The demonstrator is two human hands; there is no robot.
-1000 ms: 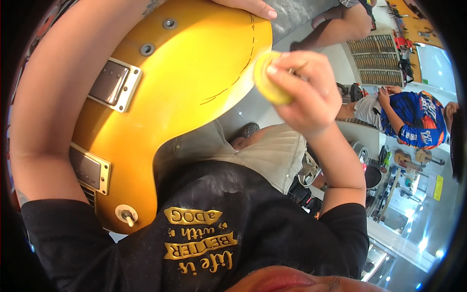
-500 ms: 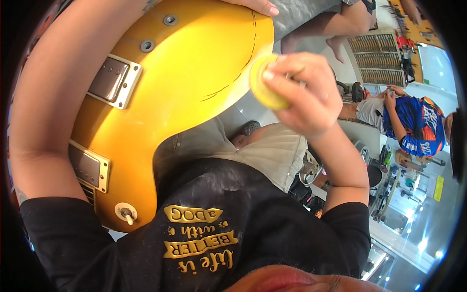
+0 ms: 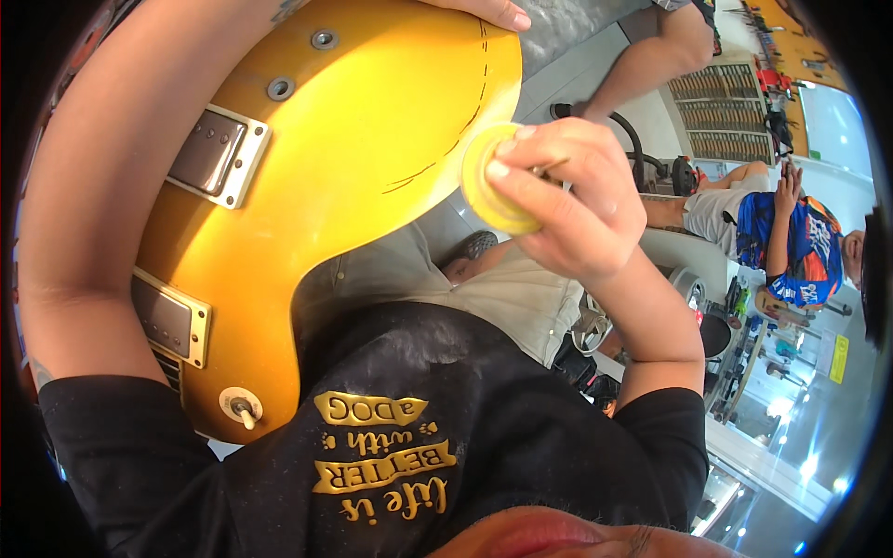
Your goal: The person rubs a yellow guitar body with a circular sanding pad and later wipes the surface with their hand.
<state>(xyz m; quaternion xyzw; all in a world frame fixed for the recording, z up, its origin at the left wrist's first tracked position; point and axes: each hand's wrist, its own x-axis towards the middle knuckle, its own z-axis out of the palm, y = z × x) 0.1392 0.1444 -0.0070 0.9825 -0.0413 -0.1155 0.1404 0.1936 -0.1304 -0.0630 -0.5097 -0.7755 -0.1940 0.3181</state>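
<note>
A gold electric guitar body lies across my lap, with two pickups and a toggle switch. Dark dashed marks follow its curved edge. My left arm reaches over it, and my left hand holds the far edge; most of that hand is cut off by the frame. My right hand is closed on a round yellow pad, thumb and fingers gripping its back. The pad is tilted at the guitar's right-hand rim, close to the dashed marks. Whether it touches the rim is hard to tell.
Beyond the guitar lies a grey, dusty surface. Another person's bare leg is at the upper right. Farther off sits a person in a blue patterned shirt, near a slatted rack and tools. A black hose runs across the floor.
My right hand and the yellow pad have shifted slightly left and down along the rim. My left hand and the guitar stay nearly still. Bystanders' legs and arms have moved.
</note>
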